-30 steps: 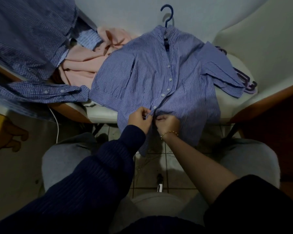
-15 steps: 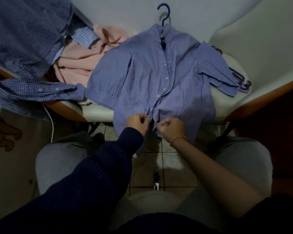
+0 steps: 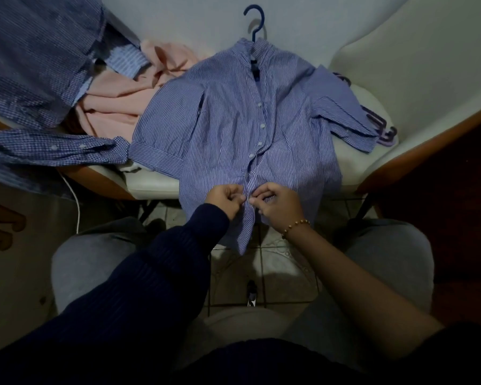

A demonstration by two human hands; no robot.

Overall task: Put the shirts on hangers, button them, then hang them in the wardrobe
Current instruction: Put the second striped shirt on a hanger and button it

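A blue-and-white striped shirt (image 3: 233, 129) lies front up on a white chair seat (image 3: 150, 184), on a blue hanger (image 3: 254, 22) whose hook sticks out past the collar. Several white buttons down its placket are fastened. Its hem hangs over the seat's front edge. My left hand (image 3: 224, 200) pinches the left edge of the placket near the hem. My right hand (image 3: 278, 205), with a bead bracelet at the wrist, pinches the right edge against it. The button between my fingers is hidden.
A pink garment (image 3: 117, 101) lies crumpled at the shirt's left. A blue checked shirt (image 3: 39, 65) drapes over the left side, one sleeve (image 3: 56, 148) stretched along the seat edge. Purple hangers (image 3: 381, 129) poke out at the right. Tiled floor (image 3: 272, 262) shows between my knees.
Both hands have slid a little down the placket toward the hem and stay pinched together. The shirt has barely shifted.
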